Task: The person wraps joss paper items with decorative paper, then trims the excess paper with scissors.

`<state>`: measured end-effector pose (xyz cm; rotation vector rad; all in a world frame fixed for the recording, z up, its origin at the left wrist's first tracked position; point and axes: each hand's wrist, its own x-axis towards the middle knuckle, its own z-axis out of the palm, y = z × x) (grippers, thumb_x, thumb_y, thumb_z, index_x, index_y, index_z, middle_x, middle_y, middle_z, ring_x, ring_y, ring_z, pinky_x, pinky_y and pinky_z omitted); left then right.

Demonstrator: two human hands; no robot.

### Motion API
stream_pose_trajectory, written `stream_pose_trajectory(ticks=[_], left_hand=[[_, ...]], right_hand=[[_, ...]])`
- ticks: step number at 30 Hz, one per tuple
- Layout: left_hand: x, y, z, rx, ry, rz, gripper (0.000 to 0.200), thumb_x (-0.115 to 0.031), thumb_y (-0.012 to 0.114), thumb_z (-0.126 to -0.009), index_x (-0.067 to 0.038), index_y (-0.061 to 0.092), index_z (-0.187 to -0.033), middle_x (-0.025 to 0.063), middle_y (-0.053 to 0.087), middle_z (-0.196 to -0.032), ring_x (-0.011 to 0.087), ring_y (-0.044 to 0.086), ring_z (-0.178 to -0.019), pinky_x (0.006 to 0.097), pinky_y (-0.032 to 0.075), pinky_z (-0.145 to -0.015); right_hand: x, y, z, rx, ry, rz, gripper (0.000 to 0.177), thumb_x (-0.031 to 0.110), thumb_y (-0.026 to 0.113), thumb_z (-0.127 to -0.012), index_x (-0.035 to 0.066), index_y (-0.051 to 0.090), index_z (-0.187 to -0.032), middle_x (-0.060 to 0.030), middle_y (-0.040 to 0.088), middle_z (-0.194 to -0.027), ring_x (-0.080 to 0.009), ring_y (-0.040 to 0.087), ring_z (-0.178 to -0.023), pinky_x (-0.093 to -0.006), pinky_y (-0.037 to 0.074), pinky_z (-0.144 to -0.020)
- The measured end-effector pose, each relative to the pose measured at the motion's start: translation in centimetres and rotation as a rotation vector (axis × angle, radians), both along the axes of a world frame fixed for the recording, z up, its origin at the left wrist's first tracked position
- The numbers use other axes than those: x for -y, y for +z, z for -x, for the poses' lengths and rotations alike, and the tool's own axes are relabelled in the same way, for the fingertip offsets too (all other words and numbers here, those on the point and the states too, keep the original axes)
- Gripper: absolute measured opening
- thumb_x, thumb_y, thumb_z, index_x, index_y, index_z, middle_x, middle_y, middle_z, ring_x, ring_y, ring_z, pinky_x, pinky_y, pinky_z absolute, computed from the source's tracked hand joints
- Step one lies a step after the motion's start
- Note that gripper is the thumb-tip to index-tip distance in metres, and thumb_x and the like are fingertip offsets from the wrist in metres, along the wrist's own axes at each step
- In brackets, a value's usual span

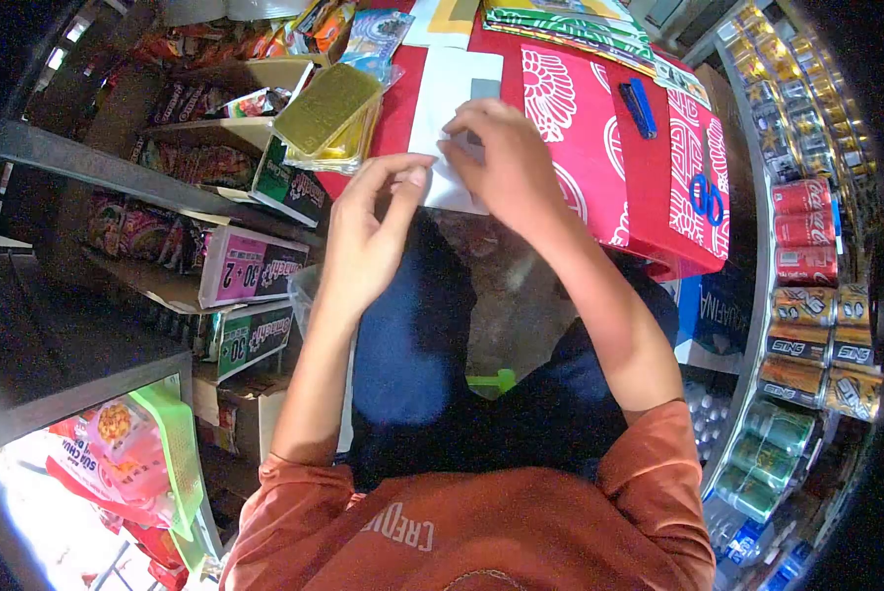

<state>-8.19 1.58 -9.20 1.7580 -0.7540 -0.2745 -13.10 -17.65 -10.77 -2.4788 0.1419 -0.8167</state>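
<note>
A white sheet of paper with a small grey patch lies on the red patterned table cover. My left hand is at the paper's lower left edge, thumb and forefinger drawn together at the tips; anything between them is too small to make out. Over the lower right part of the paper is my right hand, its fingers bent down and thumb tip close to them, at the sheet. Left of the paper sits a gold-coloured block on clear plastic packaging.
A blue stapler and blue scissors lie on the table's right side. Green and white packets are stacked at the back. Shelves with noodle boxes stand left, drink cans right.
</note>
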Motion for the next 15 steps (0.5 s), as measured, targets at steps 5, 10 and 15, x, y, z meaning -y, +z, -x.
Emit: stream_pose_trajectory(ticks=[5, 10, 15], left_hand=[[0.9, 0.4, -0.1, 0.291, -0.056, -0.116, 0.029, -0.019, 0.063, -0.102, -0.002, 0.067, -0.125, 0.0145, 0.069, -0.118, 0.0259, 0.064, -0.112, 0.0337, 0.046, -0.101], [4.8, 1.1, -1.5, 0.574, -0.18, -0.156, 0.038, -0.022, 0.066, -0.099, 0.001, 0.063, -0.129, 0.0243, 0.065, -0.127, 0.04, 0.061, -0.122, 0.0434, 0.047, -0.105], [8.6, -0.1, -2.0, 0.69, -0.29, -0.214, 0.044, -0.024, 0.067, -0.097, 0.005, 0.061, -0.129, 0.0275, 0.063, -0.131, 0.0436, 0.057, -0.127, 0.0465, 0.045, -0.11]], right_hand=[[3.6, 1.7, 1.7, -0.166, 0.084, -0.449, 0.014, 0.013, 0.075, -0.093, 0.002, 0.073, -0.102, -0.0038, 0.072, -0.097, -0.0134, 0.067, -0.094, -0.0271, 0.051, -0.084], [7.4, 3.5, 5.1, -0.383, 0.13, -0.755, 0.012, 0.012, 0.073, -0.094, 0.004, 0.071, -0.103, 0.0005, 0.07, -0.095, -0.0071, 0.063, -0.094, -0.0234, 0.05, -0.085], [9.6, 5.0, 7.3, -0.603, 0.102, -0.766, 0.023, 0.03, 0.073, -0.094, 0.007, 0.07, -0.098, 0.0017, 0.07, -0.09, -0.0033, 0.06, -0.077, -0.0186, 0.041, -0.062]])
